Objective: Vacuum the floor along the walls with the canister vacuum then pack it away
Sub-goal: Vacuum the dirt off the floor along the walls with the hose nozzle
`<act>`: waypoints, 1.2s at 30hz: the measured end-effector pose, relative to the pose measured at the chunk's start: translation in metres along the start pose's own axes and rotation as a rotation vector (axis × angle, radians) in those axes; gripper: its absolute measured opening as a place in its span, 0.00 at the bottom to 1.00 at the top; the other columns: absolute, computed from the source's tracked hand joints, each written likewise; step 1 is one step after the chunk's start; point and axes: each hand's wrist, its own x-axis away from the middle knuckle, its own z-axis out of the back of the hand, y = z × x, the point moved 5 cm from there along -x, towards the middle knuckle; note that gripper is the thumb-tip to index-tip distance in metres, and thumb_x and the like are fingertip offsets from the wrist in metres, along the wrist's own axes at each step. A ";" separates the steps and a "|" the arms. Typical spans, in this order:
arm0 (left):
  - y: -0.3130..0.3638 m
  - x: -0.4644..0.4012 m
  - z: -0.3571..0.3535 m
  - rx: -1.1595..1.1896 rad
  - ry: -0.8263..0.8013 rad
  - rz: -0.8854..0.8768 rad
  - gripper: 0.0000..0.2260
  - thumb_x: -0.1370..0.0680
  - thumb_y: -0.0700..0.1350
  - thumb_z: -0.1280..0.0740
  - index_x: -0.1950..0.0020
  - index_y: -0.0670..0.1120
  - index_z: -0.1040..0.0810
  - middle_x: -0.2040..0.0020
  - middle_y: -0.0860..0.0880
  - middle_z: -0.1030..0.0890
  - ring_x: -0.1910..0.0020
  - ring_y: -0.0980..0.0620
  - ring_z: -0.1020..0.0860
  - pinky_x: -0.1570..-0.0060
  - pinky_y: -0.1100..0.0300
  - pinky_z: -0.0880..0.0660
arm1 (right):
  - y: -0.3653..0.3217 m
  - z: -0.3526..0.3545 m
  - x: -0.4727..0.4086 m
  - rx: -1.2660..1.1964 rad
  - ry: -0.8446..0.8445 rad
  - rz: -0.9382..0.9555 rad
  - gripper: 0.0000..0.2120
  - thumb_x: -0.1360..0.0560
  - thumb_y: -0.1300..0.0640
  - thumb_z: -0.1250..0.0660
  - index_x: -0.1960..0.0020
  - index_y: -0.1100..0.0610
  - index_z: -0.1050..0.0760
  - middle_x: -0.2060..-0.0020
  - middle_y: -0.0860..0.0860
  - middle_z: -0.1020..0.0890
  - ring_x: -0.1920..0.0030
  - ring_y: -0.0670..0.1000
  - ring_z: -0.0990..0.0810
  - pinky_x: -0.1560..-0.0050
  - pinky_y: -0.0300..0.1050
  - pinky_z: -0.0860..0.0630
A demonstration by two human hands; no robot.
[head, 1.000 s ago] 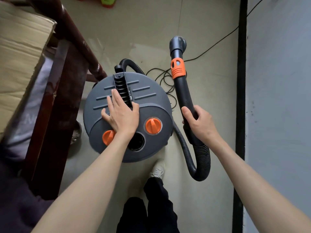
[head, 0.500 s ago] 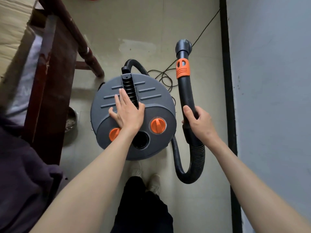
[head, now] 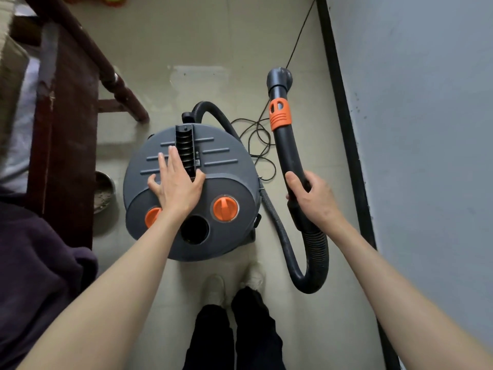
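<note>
A round grey canister vacuum (head: 229, 166) with two orange knobs stands on the floor in front of my feet. My left hand (head: 177, 182) rests flat on its lid, fingers straight beside the black ribbed carry handle (head: 186, 146). My right hand (head: 310, 197) grips the black hose wand (head: 286, 148), which has an orange collar (head: 279, 115) and a grey nozzle end (head: 280, 78) pointing away from me. The ribbed hose (head: 313, 265) loops down past my right hand and back to the canister.
A grey wall (head: 426, 129) with a black skirting strip (head: 344, 124) runs along the right. A dark wooden furniture frame (head: 66, 124) stands at the left, with a metal bowl (head: 104, 190) on the floor beside it. The black power cord (head: 262, 145) lies coiled behind the vacuum.
The view has shifted so the vacuum and wand sit closer to the wall. My left hand stays flat on the lid and my right hand keeps its grip on the wand.
</note>
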 end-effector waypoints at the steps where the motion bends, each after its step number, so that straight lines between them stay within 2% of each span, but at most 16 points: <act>1: -0.003 0.002 0.001 -0.005 -0.005 -0.008 0.32 0.22 0.51 0.42 0.23 0.44 0.50 0.22 0.48 0.44 0.23 0.50 0.53 0.31 0.43 0.49 | 0.002 -0.002 0.004 -0.009 0.009 -0.003 0.13 0.21 0.42 0.39 0.62 0.47 0.30 0.61 0.56 0.17 0.56 0.57 0.19 0.51 0.52 0.24; 8: -0.023 0.025 0.001 -0.009 -0.032 -0.018 0.33 0.23 0.51 0.41 0.22 0.44 0.51 0.22 0.49 0.45 0.23 0.51 0.52 0.31 0.43 0.49 | 0.009 -0.026 0.035 -0.050 0.032 -0.067 0.16 0.21 0.42 0.39 0.60 0.53 0.27 0.61 0.58 0.17 0.56 0.58 0.19 0.49 0.55 0.24; 11: -0.030 0.029 0.001 -0.024 -0.058 -0.041 0.33 0.23 0.51 0.41 0.22 0.44 0.52 0.22 0.49 0.45 0.23 0.51 0.53 0.31 0.43 0.50 | 0.006 -0.029 0.045 -0.067 0.041 -0.076 0.15 0.21 0.42 0.39 0.60 0.51 0.27 0.60 0.58 0.17 0.56 0.58 0.19 0.49 0.56 0.23; 14: -0.036 0.027 0.003 -0.031 -0.058 -0.059 0.33 0.23 0.51 0.41 0.23 0.44 0.51 0.22 0.49 0.44 0.23 0.51 0.53 0.31 0.42 0.50 | 0.006 -0.026 0.051 -0.078 0.072 -0.082 0.17 0.22 0.42 0.39 0.59 0.54 0.27 0.61 0.59 0.17 0.56 0.59 0.19 0.49 0.56 0.23; 19: -0.041 0.026 0.008 -0.045 -0.074 -0.072 0.32 0.23 0.51 0.41 0.23 0.44 0.50 0.23 0.48 0.43 0.23 0.49 0.53 0.31 0.40 0.50 | 0.012 -0.028 0.067 -0.082 0.088 -0.084 0.15 0.22 0.41 0.39 0.62 0.50 0.29 0.62 0.57 0.17 0.57 0.58 0.18 0.50 0.55 0.23; 26: -0.030 0.038 0.027 -0.185 -0.195 -0.093 0.31 0.19 0.55 0.46 0.22 0.43 0.56 0.21 0.47 0.53 0.23 0.47 0.58 0.28 0.39 0.55 | 0.004 -0.021 0.093 -0.076 0.072 -0.091 0.15 0.22 0.41 0.39 0.62 0.50 0.29 0.62 0.56 0.17 0.56 0.58 0.18 0.48 0.56 0.24; 29: -0.011 0.055 0.055 -0.220 -0.165 -0.214 0.31 0.19 0.56 0.47 0.22 0.44 0.55 0.21 0.48 0.53 0.23 0.47 0.59 0.27 0.41 0.55 | -0.015 -0.002 0.111 -0.106 0.098 -0.066 0.14 0.21 0.42 0.39 0.61 0.48 0.29 0.61 0.56 0.17 0.57 0.58 0.18 0.49 0.56 0.23; 32: 0.026 0.085 0.090 -0.197 -0.094 -0.441 0.31 0.19 0.57 0.46 0.22 0.45 0.54 0.21 0.49 0.53 0.23 0.48 0.59 0.27 0.44 0.56 | -0.036 0.025 0.133 -0.131 0.135 -0.043 0.14 0.21 0.42 0.39 0.58 0.50 0.27 0.62 0.56 0.17 0.57 0.57 0.17 0.50 0.56 0.22; 36: 0.086 0.130 0.131 -0.086 -0.122 -0.664 0.30 0.19 0.55 0.46 0.22 0.46 0.54 0.21 0.49 0.54 0.23 0.49 0.58 0.26 0.49 0.56 | -0.054 0.061 0.171 -0.176 0.200 -0.020 0.14 0.21 0.42 0.39 0.56 0.53 0.26 0.64 0.53 0.16 0.60 0.53 0.17 0.53 0.51 0.21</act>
